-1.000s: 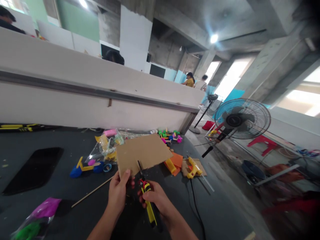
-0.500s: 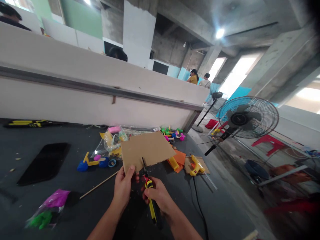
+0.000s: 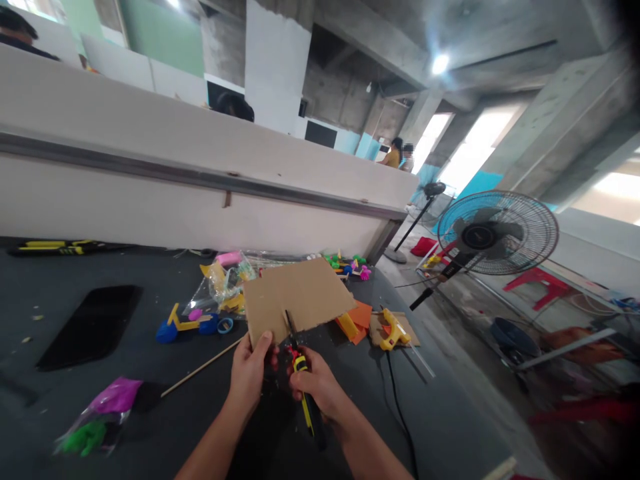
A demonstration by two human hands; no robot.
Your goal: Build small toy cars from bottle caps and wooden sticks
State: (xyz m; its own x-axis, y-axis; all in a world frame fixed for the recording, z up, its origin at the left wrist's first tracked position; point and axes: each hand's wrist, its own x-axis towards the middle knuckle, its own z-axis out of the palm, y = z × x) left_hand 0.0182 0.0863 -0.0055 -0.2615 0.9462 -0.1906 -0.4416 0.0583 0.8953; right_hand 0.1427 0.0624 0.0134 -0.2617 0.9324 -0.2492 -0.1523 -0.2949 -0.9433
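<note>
Cardboard (image 3: 300, 293) has shifted slightly, its edge pinched by the left fingers (image 3: 263, 343), the right fingers (image 3: 303, 381) closed around apparent snips (image 3: 301, 364).

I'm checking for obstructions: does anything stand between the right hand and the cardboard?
Only the yellow-and-black tool that the right hand holds; its dark tip overlaps the near part of the cardboard. Nothing else visible stands between them. The left hand holds the near left corner, beside the tool.

Left hand (image 3: 253, 367) grips cardboard sheet (image 3: 305, 290) between thumb and fingers. Right hand (image 3: 317, 383) fingers enclose yellow-and-black hand tool (image 3: 307, 407); glue gun (image 3: 395, 332) lies right of them.
</note>
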